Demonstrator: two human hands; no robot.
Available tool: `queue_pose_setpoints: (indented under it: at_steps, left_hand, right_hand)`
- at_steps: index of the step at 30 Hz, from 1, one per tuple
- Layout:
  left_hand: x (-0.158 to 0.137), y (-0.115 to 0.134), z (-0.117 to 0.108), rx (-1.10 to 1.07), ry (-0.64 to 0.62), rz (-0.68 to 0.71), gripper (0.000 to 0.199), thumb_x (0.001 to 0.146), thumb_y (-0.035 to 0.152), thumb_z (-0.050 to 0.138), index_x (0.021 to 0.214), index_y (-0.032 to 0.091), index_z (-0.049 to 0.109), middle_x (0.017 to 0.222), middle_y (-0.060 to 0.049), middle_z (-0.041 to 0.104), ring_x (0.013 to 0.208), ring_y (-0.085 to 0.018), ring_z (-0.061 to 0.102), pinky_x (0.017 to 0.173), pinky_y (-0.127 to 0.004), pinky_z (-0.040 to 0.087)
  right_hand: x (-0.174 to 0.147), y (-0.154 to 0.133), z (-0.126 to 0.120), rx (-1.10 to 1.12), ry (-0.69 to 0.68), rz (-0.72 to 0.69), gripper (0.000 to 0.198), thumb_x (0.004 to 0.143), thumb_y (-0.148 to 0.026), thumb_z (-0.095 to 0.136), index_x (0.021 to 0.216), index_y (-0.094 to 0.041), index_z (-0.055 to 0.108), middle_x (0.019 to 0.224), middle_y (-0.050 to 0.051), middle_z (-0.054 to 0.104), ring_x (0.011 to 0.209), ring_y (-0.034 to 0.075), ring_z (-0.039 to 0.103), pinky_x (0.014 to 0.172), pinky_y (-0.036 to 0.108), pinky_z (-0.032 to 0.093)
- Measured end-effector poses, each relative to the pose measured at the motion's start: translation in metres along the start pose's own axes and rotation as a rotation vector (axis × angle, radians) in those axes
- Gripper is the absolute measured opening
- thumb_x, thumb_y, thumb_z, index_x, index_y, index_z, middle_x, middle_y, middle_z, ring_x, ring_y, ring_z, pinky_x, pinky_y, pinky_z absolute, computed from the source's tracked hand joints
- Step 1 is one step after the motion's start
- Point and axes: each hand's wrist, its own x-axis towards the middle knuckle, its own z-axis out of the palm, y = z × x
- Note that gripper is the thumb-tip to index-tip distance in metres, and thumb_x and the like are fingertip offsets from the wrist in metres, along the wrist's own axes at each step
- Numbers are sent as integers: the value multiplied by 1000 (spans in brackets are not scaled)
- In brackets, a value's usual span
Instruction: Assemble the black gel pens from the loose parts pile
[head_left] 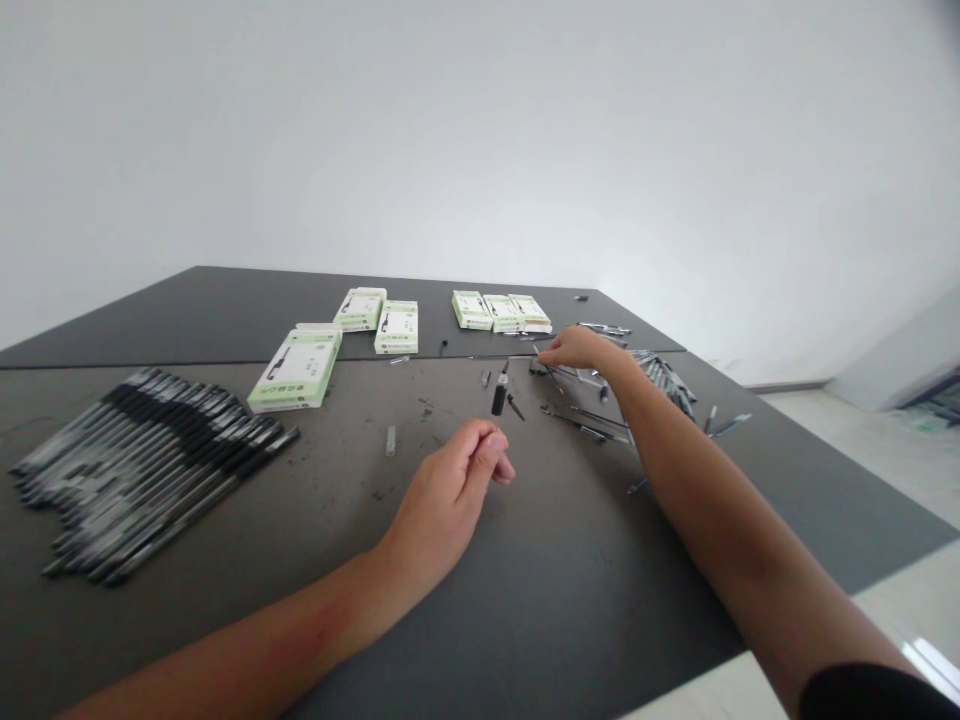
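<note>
My left hand [450, 480] is closed above the table, thumb pressed against curled fingers; whatever it may hold is hidden. Just beyond its fingertips is a short pen part with a black grip [499, 394], its tip pointing away; I cannot tell whether the hand touches it. A small black pen piece [515, 407] lies beside that part. My right hand [579, 348] reaches far forward, fingers pinched together low among scattered pen parts, and what is between them is too small to make out. Loose refills and thin pen parts [581, 424] lie below my right wrist.
Many assembled pens [150, 470] lie in a row at left. A green-white box [296, 368] stands near them, with more boxes [396, 327] [470, 310] farther back. A clear cap [391, 441] lies mid-table. Clear barrels [664, 380] are heaped at right. A wall [420, 140] rises behind the table.
</note>
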Motion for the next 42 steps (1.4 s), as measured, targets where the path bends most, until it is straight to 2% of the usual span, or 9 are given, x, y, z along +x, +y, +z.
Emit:
queue_pose_setpoints:
  at_steps: [5, 9, 13, 19, 23, 26, 30, 34, 42]
  left_hand:
    - [0, -2, 0, 13, 1, 6, 32, 114, 44, 41, 98, 24, 62, 87, -2, 73, 84, -19, 71, 74, -29, 55]
    - [0, -2, 0, 19, 0, 9, 33, 114, 45, 41, 98, 24, 62, 86, -2, 72, 83, -19, 69, 74, -29, 54]
    - [-2, -1, 1, 18, 2, 18, 35, 114, 44, 40, 96, 23, 61, 86, -1, 70, 82, -19, 68, 75, -29, 54]
    - [-5, 0, 1, 23, -3, 47, 34, 115, 44, 39, 98, 24, 61, 86, -1, 70, 83, -18, 68, 77, -29, 53]
    - [-6, 2, 1, 37, -7, 64, 33, 115, 42, 40, 97, 24, 61, 85, 0, 70, 81, -18, 68, 77, -30, 51]
    - [-6, 2, 1, 56, -15, 78, 32, 114, 41, 40, 97, 24, 60, 86, 1, 70, 80, -17, 67, 77, -30, 49]
    - [-8, 3, 0, 84, -28, 86, 31, 114, 41, 40, 98, 24, 61, 86, 1, 71, 78, -17, 67, 77, -30, 48]
    - [-10, 7, -1, 110, -62, 91, 30, 114, 40, 42, 99, 24, 62, 87, 1, 72, 77, -16, 67, 78, -29, 48]
    - [-10, 11, 0, 157, -88, 119, 29, 114, 38, 44, 97, 24, 64, 86, 1, 73, 75, -16, 65, 78, -28, 49]
  right_hand:
    - [-4, -9, -14, 154, 136, 9, 31, 86, -42, 67, 66, -20, 76, 52, 2, 56, 59, 18, 52, 62, 34, 37]
    - [-19, -36, -23, 351, 231, -78, 38, 94, -49, 59, 91, -18, 80, 70, 4, 68, 58, 14, 45, 58, 32, 36]
    - [-52, -74, -19, 884, 113, -192, 51, 89, -44, 71, 136, -25, 69, 83, -1, 72, 55, 11, 37, 50, 28, 30]
    - [-109, -100, -1, 1428, -47, -171, 29, 89, -40, 75, 113, -25, 81, 97, 2, 78, 66, 11, 53, 53, 24, 40]
    - [-127, -91, 2, 1518, -91, -182, 36, 87, -33, 77, 123, -29, 79, 134, 5, 77, 82, 16, 68, 60, 27, 51]
    - [-132, -86, -3, 1494, -62, -250, 43, 83, -32, 84, 125, -32, 77, 144, 3, 71, 82, 15, 69, 58, 27, 51]
    - [-141, -91, -12, 1437, 185, -292, 38, 94, -62, 73, 112, -29, 78, 108, 4, 82, 51, 8, 47, 44, 27, 35]
    - [-159, -104, -19, 1291, 373, -312, 57, 95, -80, 56, 90, -26, 72, 65, 1, 67, 40, 8, 34, 39, 29, 22]
    - [-183, -116, -21, 1261, 382, -394, 58, 97, -78, 56, 75, -25, 69, 53, -2, 55, 39, 8, 39, 37, 26, 28]
